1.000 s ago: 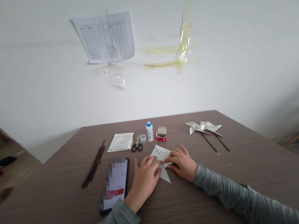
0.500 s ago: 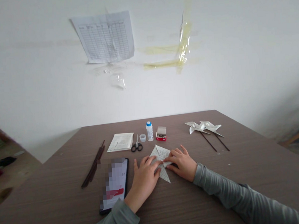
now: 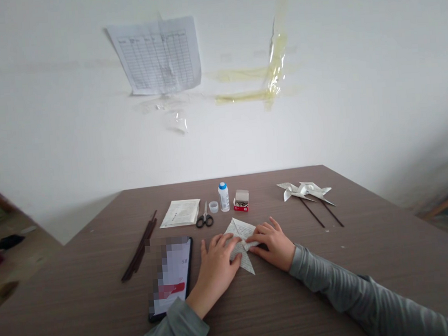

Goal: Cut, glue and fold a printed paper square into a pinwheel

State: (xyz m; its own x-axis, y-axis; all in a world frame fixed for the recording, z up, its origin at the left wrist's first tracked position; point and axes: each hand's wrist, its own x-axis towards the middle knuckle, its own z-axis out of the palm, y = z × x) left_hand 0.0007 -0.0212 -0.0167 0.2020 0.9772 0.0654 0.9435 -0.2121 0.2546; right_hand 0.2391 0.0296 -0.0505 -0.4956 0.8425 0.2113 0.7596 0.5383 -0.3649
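Observation:
A cut and partly folded sheet of printed paper (image 3: pixel 245 229) lies on the table between my hands, its corners turned in toward the middle. My left hand (image 3: pixel 218 262) grips its left side, index finger and thumb at the paper and the other fingers hiding part of it. From the right, my right hand (image 3: pixel 273 245) pinches a folded-in corner near the centre. Close beyond the paper stand a small red box of pins (image 3: pixel 241 204) and a white bottle with a blue cap (image 3: pixel 224 198). A phone (image 3: pixel 173 279) lies left of my left hand.
Scissors (image 3: pixel 204 220), a small clear cup (image 3: pixel 213 207) and a stack of paper (image 3: pixel 181 213) sit at the back. Dark sticks (image 3: pixel 139 249) lie to the left. Two paper pinwheels (image 3: pixel 306 190) on sticks lie at the right. A wall rises behind the table (image 3: pixel 368 260).
Almost nothing differs. My left index fingertip has drawn slightly back from the paper's centre; my right hand keeps its pinch.

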